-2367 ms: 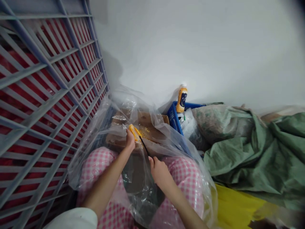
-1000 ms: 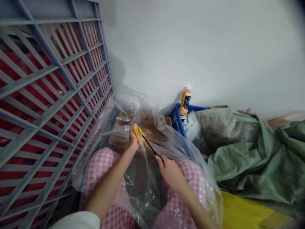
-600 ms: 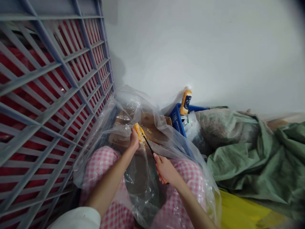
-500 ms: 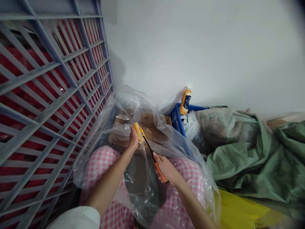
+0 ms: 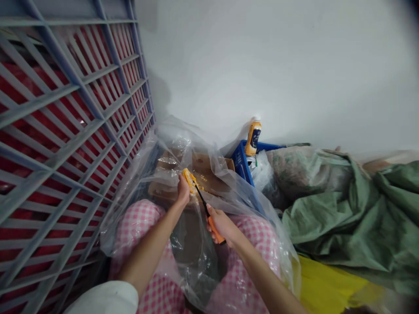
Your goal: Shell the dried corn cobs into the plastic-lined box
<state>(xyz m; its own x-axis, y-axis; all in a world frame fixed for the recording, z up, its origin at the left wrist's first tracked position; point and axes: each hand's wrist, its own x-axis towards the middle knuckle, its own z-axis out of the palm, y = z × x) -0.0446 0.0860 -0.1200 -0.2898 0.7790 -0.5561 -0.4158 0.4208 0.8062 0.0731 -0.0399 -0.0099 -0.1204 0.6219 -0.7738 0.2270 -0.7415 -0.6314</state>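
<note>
Over an open cardboard box, my left hand [image 5: 183, 189] is closed around an ear of corn [image 5: 189, 178]. Yellow kernels cover part of the cob, and a paler stripe shows where they are gone. My right hand [image 5: 220, 223] grips the orange handle of a screwdriver [image 5: 201, 200] with a long black shaft. Its tip meets the corn on the right side; the exact tip shape is too small to make out. Loose kernels [image 5: 203, 178] lie in the cardboard box [image 5: 214, 168], which is lined or draped with clear plastic sheeting [image 5: 258, 203] that also spreads over my knees.
A tall purple-grey slatted crate [image 5: 78, 117] with red contents rises close on the left. Right of the box stand a blue crate [image 5: 242, 163] and an orange-yellow bottle [image 5: 253, 137]. Green cloth [image 5: 337, 213] and a yellow sheet [image 5: 327, 283] lie farther right, before a white wall.
My right hand and the screwdriver have shifted slightly up and left, the shaft now lying further along the corn. My left hand has hardly moved.
</note>
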